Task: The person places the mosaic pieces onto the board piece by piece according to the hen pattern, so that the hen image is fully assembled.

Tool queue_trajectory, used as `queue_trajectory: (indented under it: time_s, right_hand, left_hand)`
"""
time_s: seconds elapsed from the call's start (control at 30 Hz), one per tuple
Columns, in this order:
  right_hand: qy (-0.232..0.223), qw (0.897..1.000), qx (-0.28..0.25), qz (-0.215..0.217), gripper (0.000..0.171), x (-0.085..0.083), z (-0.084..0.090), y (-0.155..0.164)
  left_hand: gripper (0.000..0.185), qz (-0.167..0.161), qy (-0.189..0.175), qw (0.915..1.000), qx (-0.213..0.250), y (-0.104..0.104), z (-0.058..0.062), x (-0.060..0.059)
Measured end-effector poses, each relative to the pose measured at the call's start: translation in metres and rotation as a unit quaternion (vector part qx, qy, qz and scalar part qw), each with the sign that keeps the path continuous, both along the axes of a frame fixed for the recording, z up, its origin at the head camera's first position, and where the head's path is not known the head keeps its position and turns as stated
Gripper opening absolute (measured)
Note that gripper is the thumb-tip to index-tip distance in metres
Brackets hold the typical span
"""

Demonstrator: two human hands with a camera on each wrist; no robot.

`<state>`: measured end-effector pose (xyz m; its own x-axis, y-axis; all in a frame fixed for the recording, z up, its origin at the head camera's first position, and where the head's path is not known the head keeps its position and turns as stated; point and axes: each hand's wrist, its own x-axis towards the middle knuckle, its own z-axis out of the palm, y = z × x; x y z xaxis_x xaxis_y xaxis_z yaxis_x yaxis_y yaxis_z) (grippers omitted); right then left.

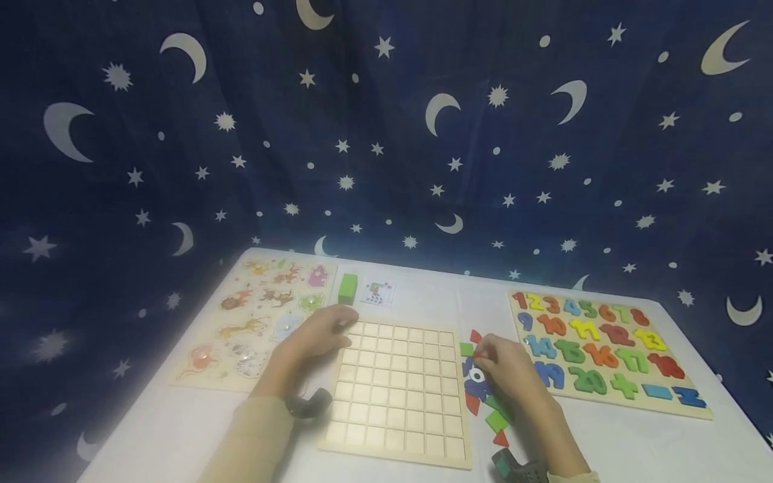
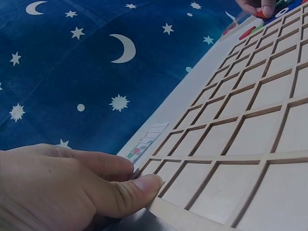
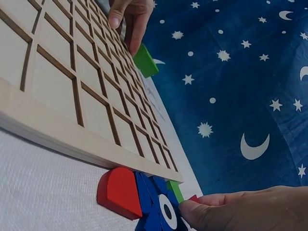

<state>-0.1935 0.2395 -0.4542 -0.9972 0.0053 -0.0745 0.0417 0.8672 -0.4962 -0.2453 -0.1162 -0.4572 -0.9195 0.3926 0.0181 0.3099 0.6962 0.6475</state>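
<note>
One wooden grid board (image 1: pixel 398 396), lower centre of the head view — your left hand (image 1: pixel 317 332) gripped its upper-left corner, your right hand (image 1: pixel 510 367) pinched a red piece (image 3: pixel 194 198) beside its right edge.

The grid (image 1: pixel 401 382) is lying mid-surface (image 1: pixel 157 429), with the animal board (image 1: pixel 253 315) sitting to its left and the number board (image 1: pixel 606 376) to its right. Loose pieces (image 1: pixel 474 389) are lining the grid's right side, lying between it and the number board. Past the grid's far left corner, a block (image 1: pixel 347 288) is standing just left of a card (image 1: pixel 378 293). The left hand (image 1: pixel 326 329) is resting at that corner; the right hand (image 1: pixel 504 362) is reaching the pieces' far part. A curtain (image 1: pixel 386 100) is hanging behind everything.
</note>
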Motion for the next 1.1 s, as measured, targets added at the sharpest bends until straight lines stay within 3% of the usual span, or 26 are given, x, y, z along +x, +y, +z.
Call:
queue_trajectory:
  time_s: [0.37,0.6,0.87,1.1]
  right_hand:
    - [0.002,1.000,-0.002,0.012,0.014,-0.0013,0.0025,-0.0018]
    - [0.009,1.000,0.020,0.018,0.013,0.0008,0.0039,0.0025]
    - [0.028,0.999,0.009,0.040,0.021,-0.0007,0.0100,-0.0038]
    - [0.024,0.999,0.024,0.038,0.023,-0.0003,0.0053,0.0011]
  left_hand:
    - [0.053,0.004,0.005,1.0000,0.002,-0.0045,0.0053,0.0019]
    - [0.051,-0.027,0.019,0.9995,-0.003,-0.0025,-0.0016,-0.0021]
    - [0.051,0.001,0.006,1.0000,-0.005,-0.0042,0.0014,0.0004]
    - [0.051,-0.011,0.005,0.9999,0.001,-0.0025,-0.0027,-0.0008]
